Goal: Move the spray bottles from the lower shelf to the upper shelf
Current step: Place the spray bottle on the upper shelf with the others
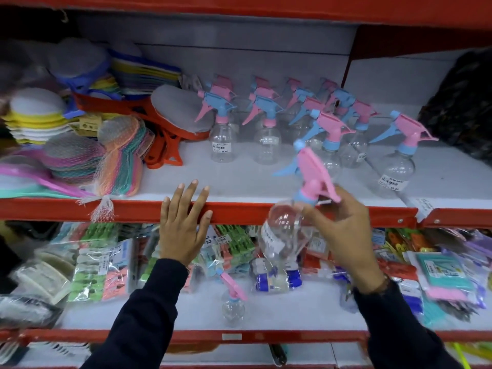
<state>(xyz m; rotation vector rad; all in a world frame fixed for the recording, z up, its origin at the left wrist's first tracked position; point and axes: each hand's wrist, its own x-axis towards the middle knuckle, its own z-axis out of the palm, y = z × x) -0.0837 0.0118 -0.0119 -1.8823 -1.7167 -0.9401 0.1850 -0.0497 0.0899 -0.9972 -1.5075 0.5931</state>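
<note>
My right hand (343,230) grips a clear spray bottle (286,230) with a pink head and blue trigger by its neck, tilted, in front of the upper shelf's red edge (239,210). My left hand (183,222) lies flat, fingers spread, on that edge. Several clear spray bottles (269,134) with pink and blue heads stand in rows on the upper shelf; one (396,169) stands apart at the right. One small spray bottle (233,306) with a pink head remains standing on the lower shelf (279,315).
Stacked mesh scrubbers (77,155) and orange-framed brushes (170,129) fill the upper shelf's left. A dark patterned item (460,107) sits far right. Packets of clothes pegs (98,267) and cloths (442,272) crowd the back of the lower shelf.
</note>
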